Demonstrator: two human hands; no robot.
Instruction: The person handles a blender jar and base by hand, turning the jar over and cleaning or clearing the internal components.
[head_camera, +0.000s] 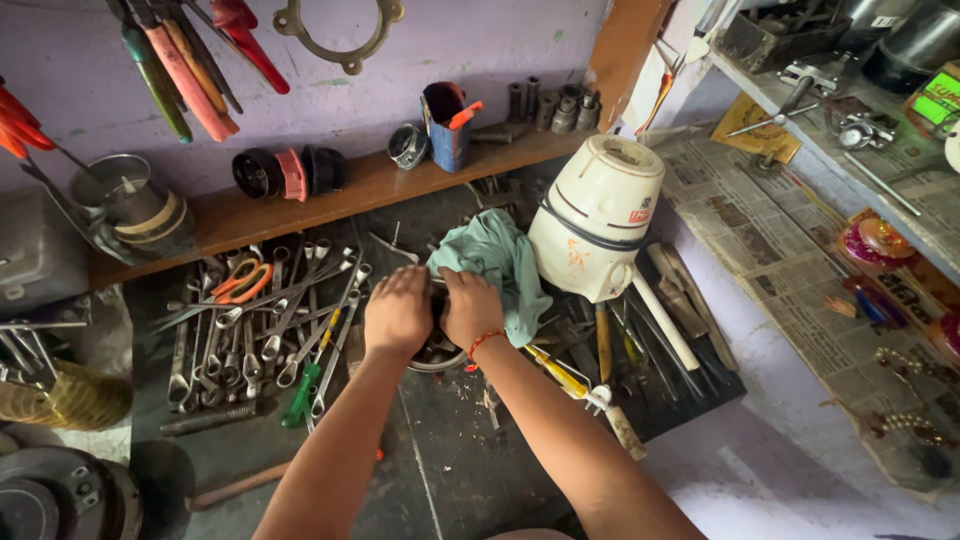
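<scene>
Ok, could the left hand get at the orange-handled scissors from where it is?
Probably yes. The scissors lie uncovered on top of the wrenches, just left of the left hand, with nothing between them.

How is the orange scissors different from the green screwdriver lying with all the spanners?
The orange-handled scissors lie at the top of the spanner pile; the green-handled screwdriver lies at its bottom edge. The scissors have two looped handles; the screwdriver has one straight handle. The scissors lie farther from the left hand than the screwdriver does. Both lie flat on the dark bench, untouched.
</scene>
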